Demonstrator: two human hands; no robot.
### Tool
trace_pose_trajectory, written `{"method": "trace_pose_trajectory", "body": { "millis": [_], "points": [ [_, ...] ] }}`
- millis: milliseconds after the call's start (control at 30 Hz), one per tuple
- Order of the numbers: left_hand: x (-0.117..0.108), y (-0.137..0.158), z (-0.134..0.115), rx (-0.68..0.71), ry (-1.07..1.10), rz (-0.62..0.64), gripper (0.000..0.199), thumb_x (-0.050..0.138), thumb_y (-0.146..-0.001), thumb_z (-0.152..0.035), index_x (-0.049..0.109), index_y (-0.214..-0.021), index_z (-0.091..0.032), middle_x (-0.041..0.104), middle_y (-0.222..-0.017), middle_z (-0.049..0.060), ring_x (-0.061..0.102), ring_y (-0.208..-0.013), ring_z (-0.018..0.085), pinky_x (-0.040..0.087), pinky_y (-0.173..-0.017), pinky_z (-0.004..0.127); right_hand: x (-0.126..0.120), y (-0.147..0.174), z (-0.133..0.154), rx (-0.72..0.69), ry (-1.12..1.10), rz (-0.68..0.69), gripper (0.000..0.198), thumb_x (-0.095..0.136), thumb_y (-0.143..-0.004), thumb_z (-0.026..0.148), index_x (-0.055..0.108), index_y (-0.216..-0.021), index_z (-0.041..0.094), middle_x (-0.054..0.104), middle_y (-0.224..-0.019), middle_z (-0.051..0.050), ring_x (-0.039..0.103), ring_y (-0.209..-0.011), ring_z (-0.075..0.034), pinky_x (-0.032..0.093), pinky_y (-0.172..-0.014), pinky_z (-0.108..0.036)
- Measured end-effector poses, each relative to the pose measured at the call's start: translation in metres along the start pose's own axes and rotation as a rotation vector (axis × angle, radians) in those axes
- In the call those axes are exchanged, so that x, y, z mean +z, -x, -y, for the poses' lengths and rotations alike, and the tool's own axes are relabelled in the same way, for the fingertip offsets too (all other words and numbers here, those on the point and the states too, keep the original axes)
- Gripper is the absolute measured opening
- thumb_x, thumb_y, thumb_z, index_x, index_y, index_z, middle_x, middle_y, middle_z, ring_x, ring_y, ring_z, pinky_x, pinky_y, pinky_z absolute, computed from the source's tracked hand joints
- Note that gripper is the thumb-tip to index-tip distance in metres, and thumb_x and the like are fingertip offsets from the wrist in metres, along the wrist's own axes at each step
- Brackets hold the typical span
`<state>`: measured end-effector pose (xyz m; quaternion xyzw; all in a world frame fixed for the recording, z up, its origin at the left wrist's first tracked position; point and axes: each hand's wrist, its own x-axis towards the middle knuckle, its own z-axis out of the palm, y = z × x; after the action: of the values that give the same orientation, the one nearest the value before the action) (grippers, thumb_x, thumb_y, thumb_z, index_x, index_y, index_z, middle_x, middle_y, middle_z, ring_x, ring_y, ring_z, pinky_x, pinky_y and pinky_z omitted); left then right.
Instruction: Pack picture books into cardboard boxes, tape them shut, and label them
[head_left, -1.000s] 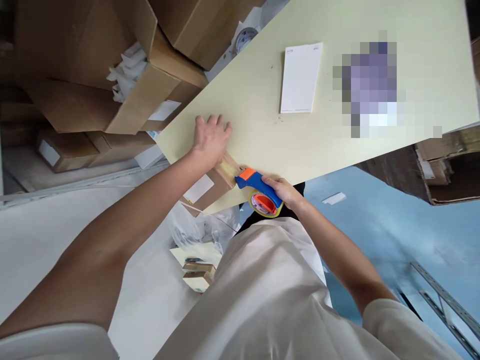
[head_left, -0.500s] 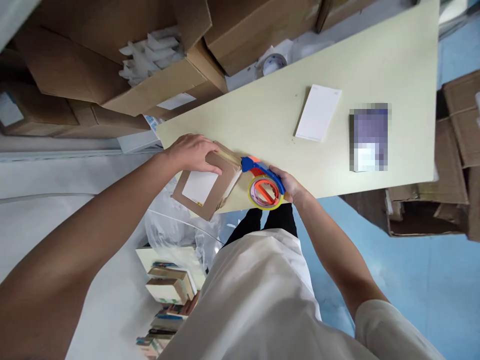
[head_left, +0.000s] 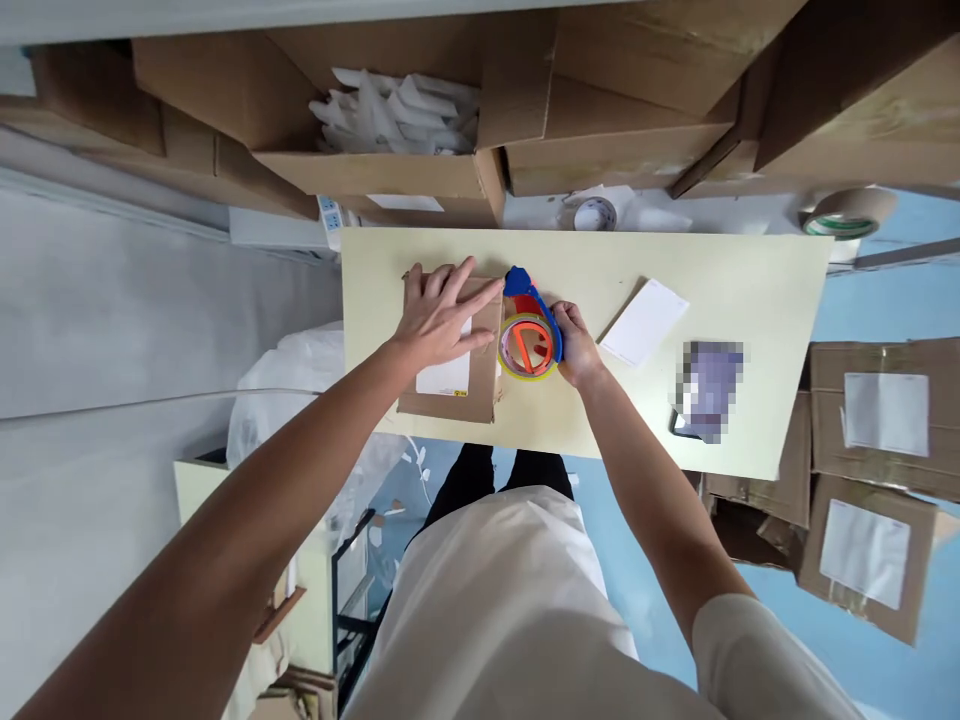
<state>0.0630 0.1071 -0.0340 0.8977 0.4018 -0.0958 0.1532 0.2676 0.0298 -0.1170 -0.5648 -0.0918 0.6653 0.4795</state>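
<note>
A brown cardboard box (head_left: 484,395) with a white label (head_left: 444,377) lies on the pale table, near its left end. My left hand (head_left: 442,318) rests flat across the top of the box with its fingers spread. In my right hand (head_left: 576,343) is a blue and orange tape dispenser (head_left: 556,328) carrying a roll of clear tape with a yellow edge. The dispenser's blue head is at the upper right corner of the box, close to my left index fingertip. Whether tape runs between them is too fine to make out.
A stack of white paper slips (head_left: 645,321) and a blurred-out phone-like object (head_left: 709,390) lie on the table's right part. Behind stand large cartons, one open box (head_left: 375,172) holding white packets. Tape rolls (head_left: 595,214) sit behind the table edge. Labelled boxes (head_left: 885,412) stand at right.
The camera view has turned, so the table now looks level. My left hand has spread its fingers across the box, and the dispenser's head has tilted upright beside the box's right edge.
</note>
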Motion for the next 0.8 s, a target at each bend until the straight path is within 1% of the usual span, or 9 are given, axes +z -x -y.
{"method": "trace_pose_trajectory", "body": {
  "millis": [67,133,233,300,400,500,600,700,800],
  "points": [
    [-0.001,0.0,-0.002,-0.026,-0.011,0.021,0.081,0.061,-0.078,-0.054,0.027,-0.149,-0.036,0.021,-0.157,0.01,0.028,-0.133,0.042,0.008,-0.106,0.066,0.003,0.009,-0.003,-0.065,0.094,-0.001,0.037,0.052,-0.082,0.061,0.05,-0.1,0.029,0.064,-0.093,0.002,0.062,-0.091,-0.016,0.053,-0.082,-0.031],
    [-0.002,-0.001,-0.003,-0.046,-0.03,0.037,0.078,0.057,-0.08,-0.055,0.026,-0.149,-0.036,0.023,-0.156,0.01,0.029,-0.132,0.042,0.009,-0.107,0.066,0.005,0.018,-0.002,-0.073,0.173,0.084,0.045,0.057,-0.079,0.058,0.05,-0.113,0.029,0.064,-0.11,-0.001,0.06,-0.105,-0.018,0.051,-0.09,-0.034],
    [-0.001,-0.002,-0.003,-0.053,-0.052,0.021,0.076,0.055,-0.081,-0.056,0.026,-0.149,-0.038,0.031,-0.152,0.009,0.031,-0.13,0.04,0.01,-0.106,0.064,0.005,0.028,0.0,-0.085,0.256,0.199,0.077,0.073,-0.066,0.033,0.041,-0.136,0.027,0.059,-0.127,-0.004,0.055,-0.118,-0.022,0.046,-0.102,-0.038],
    [0.002,-0.003,-0.002,-0.046,-0.055,-0.001,0.076,0.055,-0.08,-0.057,0.026,-0.148,-0.038,0.037,-0.147,0.01,0.032,-0.13,0.039,0.01,-0.107,0.063,0.002,0.032,-0.001,-0.098,0.294,0.189,0.088,0.07,-0.062,0.02,0.035,-0.143,0.025,0.059,-0.13,-0.005,0.054,-0.119,-0.023,0.042,-0.106,-0.04],
    [0.005,-0.002,-0.001,-0.04,-0.054,0.007,0.078,0.054,-0.08,-0.057,0.025,-0.149,-0.035,0.043,-0.14,0.012,0.033,-0.129,0.04,0.009,-0.107,0.062,-0.004,0.041,-0.009,-0.105,0.317,0.157,0.087,0.062,-0.064,0.015,0.033,-0.145,0.026,0.059,-0.129,-0.004,0.055,-0.118,-0.024,0.042,-0.107,-0.042],
    [0.009,0.002,-0.001,-0.03,-0.051,0.026,0.076,0.05,-0.082,-0.057,0.026,-0.149,-0.031,0.047,-0.134,0.013,0.034,-0.128,0.039,0.009,-0.108,0.059,-0.009,0.058,-0.021,-0.087,0.325,0.14,0.087,0.062,-0.063,0.015,0.034,-0.145,0.027,0.059,-0.13,-0.003,0.055,-0.118,-0.024,0.043,-0.106,-0.042],
    [0.015,0.004,0.0,-0.025,-0.048,-0.006,0.07,0.044,-0.085,-0.057,0.032,-0.146,-0.025,0.048,-0.132,0.015,0.036,-0.126,0.038,0.01,-0.108,0.057,-0.007,0.074,-0.035,-0.09,0.312,0.108,0.089,0.062,-0.063,0.016,0.031,-0.146,0.027,0.057,-0.132,-0.003,0.054,-0.119,-0.024,0.042,-0.107,-0.043],
    [0.023,0.001,0.002,-0.032,-0.04,-0.057,0.067,0.04,-0.087,-0.057,0.039,-0.141,-0.018,0.049,-0.133,0.018,0.037,-0.127,0.039,0.012,-0.106,0.056,-0.002,0.082,-0.044,-0.116,0.296,0.069,0.088,0.06,-0.065,0.016,0.03,-0.146,0.029,0.057,-0.132,-0.002,0.054,-0.12,-0.023,0.043,-0.107,-0.043],
    [0.027,-0.008,0.008,-0.04,-0.021,-0.071,0.064,0.036,-0.089,-0.058,0.041,-0.138,-0.017,0.051,-0.131,0.018,0.037,-0.127,0.04,0.017,-0.103,0.056,-0.001,0.082,-0.045,-0.122,0.312,0.037,0.086,0.059,-0.065,0.015,0.032,-0.145,0.03,0.058,-0.13,-0.002,0.054,-0.118,-0.024,0.044,-0.105,-0.043]
  ]
}}
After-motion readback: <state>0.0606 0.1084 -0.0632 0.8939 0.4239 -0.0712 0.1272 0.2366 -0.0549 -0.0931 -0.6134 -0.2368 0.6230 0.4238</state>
